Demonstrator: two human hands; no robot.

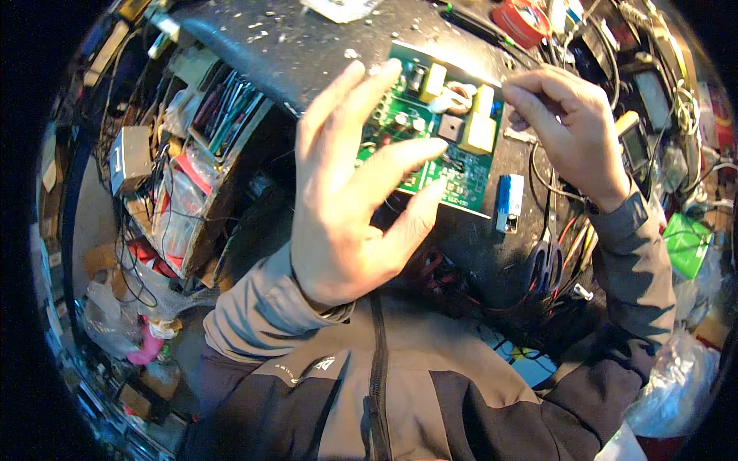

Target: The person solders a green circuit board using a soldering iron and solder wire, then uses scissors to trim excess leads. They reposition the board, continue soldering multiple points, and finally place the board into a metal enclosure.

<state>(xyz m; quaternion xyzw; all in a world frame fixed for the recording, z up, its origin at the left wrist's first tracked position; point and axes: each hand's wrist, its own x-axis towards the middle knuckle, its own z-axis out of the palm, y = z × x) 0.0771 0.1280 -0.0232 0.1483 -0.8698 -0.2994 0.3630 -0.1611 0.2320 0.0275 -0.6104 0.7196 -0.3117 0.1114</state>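
Note:
A green circuit board lies on the dark bench, populated with yellow box-shaped parts, a ring-shaped coil and several small components. Over its left side my left hand is spread, fingers apart, covering part of the board. Whether those fingertips touch it I cannot tell. By the board's upper right edge my right hand is closed in a pinch, and what it holds, if anything, is too small to make out. A small blue block-shaped part stands on the bench just right of the board.
Dark-handled scissors and coloured wires lie at the bench's near right. A red spool-like object and tangled cables crowd the far right. On the left, a shelf holds bags and thin items beside a small box.

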